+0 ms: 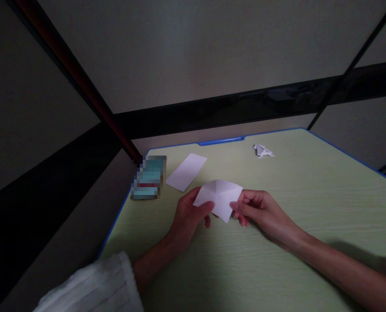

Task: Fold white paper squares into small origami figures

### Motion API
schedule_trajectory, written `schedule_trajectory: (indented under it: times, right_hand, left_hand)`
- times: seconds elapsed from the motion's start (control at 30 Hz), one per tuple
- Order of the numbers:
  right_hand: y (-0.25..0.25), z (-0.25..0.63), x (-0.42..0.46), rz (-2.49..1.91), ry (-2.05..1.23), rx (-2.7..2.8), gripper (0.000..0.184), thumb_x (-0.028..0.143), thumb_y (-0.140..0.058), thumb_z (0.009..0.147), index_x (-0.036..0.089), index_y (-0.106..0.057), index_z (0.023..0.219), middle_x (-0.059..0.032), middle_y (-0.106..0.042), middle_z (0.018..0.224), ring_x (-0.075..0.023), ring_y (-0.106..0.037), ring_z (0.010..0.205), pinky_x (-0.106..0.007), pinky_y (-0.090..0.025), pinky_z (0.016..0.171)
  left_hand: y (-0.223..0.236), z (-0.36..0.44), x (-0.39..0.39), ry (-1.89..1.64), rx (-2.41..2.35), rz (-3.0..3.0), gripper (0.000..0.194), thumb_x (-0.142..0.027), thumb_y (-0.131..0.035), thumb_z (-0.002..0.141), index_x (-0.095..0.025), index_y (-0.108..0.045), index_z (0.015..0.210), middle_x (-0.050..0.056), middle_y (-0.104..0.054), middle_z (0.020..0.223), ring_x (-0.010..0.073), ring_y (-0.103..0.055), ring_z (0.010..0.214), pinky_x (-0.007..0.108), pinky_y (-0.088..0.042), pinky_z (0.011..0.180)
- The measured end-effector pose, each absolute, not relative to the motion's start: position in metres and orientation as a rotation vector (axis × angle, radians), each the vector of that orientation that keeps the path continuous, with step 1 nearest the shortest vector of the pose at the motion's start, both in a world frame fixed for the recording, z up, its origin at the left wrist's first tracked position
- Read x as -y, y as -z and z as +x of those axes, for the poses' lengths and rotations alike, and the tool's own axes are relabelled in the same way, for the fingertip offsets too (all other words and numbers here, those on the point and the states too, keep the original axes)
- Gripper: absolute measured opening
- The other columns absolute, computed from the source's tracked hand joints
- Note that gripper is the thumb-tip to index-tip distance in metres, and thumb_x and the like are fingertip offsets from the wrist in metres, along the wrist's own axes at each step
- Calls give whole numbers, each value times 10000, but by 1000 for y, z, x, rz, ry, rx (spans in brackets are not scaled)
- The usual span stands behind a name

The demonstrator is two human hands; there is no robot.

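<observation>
A small creased sheet of white paper (219, 196) is held up between both hands, a corner pointing down toward me. My left hand (193, 213) pinches its left side, thumb on the front and fingers behind. On the right edge, my right hand (256, 208) grips the same sheet between thumb and fingers. Fold lines run from near the sheet's upper middle. The fingers behind the paper are partly hidden.
A flat white paper strip (186, 172) lies beyond my left hand. Left of it is a blurred-out teal rectangular item (149, 178). A folded white paper figure (263, 151) sits at the back right. The pale table (309, 182) has a blue edge, with walls behind and left.
</observation>
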State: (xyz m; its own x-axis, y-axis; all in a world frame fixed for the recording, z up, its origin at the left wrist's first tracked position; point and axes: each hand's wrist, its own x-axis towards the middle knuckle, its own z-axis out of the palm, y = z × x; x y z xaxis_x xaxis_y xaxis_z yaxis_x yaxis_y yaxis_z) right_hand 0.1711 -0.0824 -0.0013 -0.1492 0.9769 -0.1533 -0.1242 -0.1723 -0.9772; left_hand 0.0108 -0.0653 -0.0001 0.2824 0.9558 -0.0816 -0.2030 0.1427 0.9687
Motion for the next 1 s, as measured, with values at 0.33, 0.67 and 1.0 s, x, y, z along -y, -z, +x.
schedule_trajectory:
  times: [0.33, 0.67, 1.0]
  right_hand:
    - [5, 171, 82, -1095, -1547, 1000, 206, 263, -671, 604, 132, -548, 505, 27, -549, 457, -30, -426, 355, -172, -319, 367]
    - [-1, 162, 90, -1132, -1601, 1153, 203, 270, -650, 596, 133, -542, 493, 29, -523, 416, -43, -439, 335, -179, -320, 357]
    - [1, 164, 87, -1085, -1593, 1227, 155, 201, -633, 599, 148, -487, 589, 44, -511, 521, -40, -440, 405, -177, -339, 397]
  left_hand:
    - [5, 9, 63, -905, -725, 1047, 430, -458, -551, 679, -148, -615, 969, 82, -621, 765, 125, -540, 569, 176, -363, 376]
    - [1, 16, 69, -892, -876, 1266, 161, -234, -676, 549, -149, -620, 673, -45, -498, 473, 41, -350, 378, 165, -274, 364]
    - [3, 15, 66, -856, -959, 1214, 147, -258, -633, 577, -127, -571, 550, -26, -504, 452, 56, -384, 366, 177, -290, 353]
